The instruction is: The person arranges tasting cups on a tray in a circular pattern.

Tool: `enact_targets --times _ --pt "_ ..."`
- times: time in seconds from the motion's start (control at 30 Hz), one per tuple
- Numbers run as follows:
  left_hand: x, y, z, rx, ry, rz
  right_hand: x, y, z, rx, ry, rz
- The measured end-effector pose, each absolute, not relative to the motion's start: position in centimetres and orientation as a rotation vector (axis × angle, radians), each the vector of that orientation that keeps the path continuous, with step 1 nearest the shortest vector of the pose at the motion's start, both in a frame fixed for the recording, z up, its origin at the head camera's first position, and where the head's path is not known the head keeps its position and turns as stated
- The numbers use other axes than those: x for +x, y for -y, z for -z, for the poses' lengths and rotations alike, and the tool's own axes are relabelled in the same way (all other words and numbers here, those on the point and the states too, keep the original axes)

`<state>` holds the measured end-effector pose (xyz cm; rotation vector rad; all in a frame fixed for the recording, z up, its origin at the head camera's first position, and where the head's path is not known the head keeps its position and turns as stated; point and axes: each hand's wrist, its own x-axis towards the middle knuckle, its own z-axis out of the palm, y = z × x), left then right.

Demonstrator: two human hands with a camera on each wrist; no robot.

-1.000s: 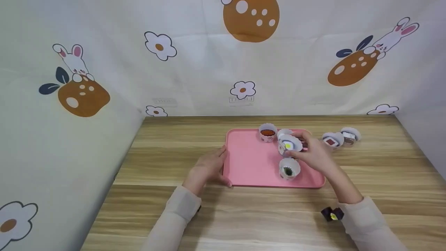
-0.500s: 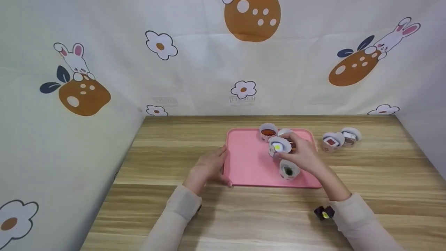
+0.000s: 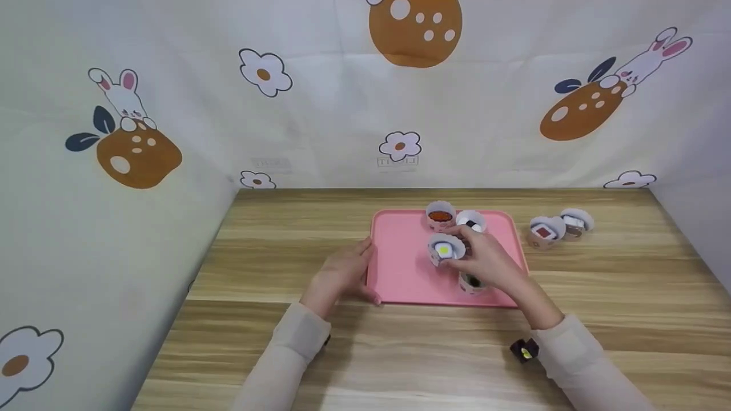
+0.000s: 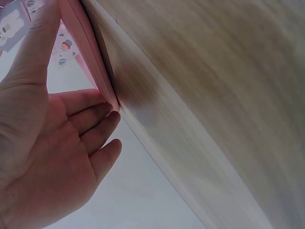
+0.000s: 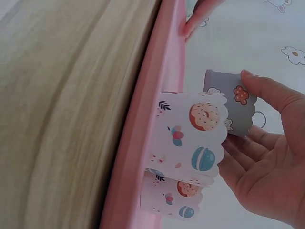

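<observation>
My right hand (image 3: 485,258) pinches a scalloped paper cake cup (image 3: 434,258) by its rim, thumb and fingers on opposite sides. A white piece with a yellow square (image 3: 444,250) sits inside. Seen from the right wrist, the cake cup is grey with flower prints (image 5: 233,102), held above the pink tray (image 3: 397,268). My left hand (image 3: 342,272) rests against the tray's left edge, fingers extended, thumb at the near-left corner. Partly behind my right hand stands a cake cup with a dark green filling (image 3: 470,283). Its donut-printed side (image 5: 188,136) shows in the right wrist view.
Toward the tray's back stand a cake cup with an orange-red filling (image 3: 440,216) and one with a black-and-white piece (image 3: 471,222). Right of the tray, on the wooden table (image 3: 274,228), are a cake cup with a red-centred piece (image 3: 545,233) and another cake cup (image 3: 575,222).
My right hand has carried the cake cup with the yellow-topped piece leftward and a little nearer, uncovering the cup with the black-and-white piece. My left hand stays at the tray's edge.
</observation>
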<state>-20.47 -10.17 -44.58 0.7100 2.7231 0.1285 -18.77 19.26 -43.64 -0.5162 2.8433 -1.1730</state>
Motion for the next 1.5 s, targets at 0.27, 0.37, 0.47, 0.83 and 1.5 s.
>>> enact_targets --times 0.27,0.37,0.47,0.83,1.5 --pt "-20.5 10.1 44.6 0.703 -2.722 -0.126 -18.4 -19.2 44.1 -0.629 -2.83 1.045" --pt "-20.5 10.1 44.6 0.691 -2.717 -0.135 -18.2 -19.1 44.2 -0.649 -2.817 1.002" --pt "-20.4 10.1 44.5 0.679 -2.71 -0.147 -18.1 -19.1 44.3 -0.667 -2.817 0.953" --pt "-20.4 10.2 44.4 0.69 -2.717 -0.148 -17.9 -18.6 44.5 -0.718 -2.876 0.748" --pt "-20.2 10.3 44.4 0.675 -2.708 -0.194 -17.3 -19.0 44.0 -0.787 -2.87 0.671"
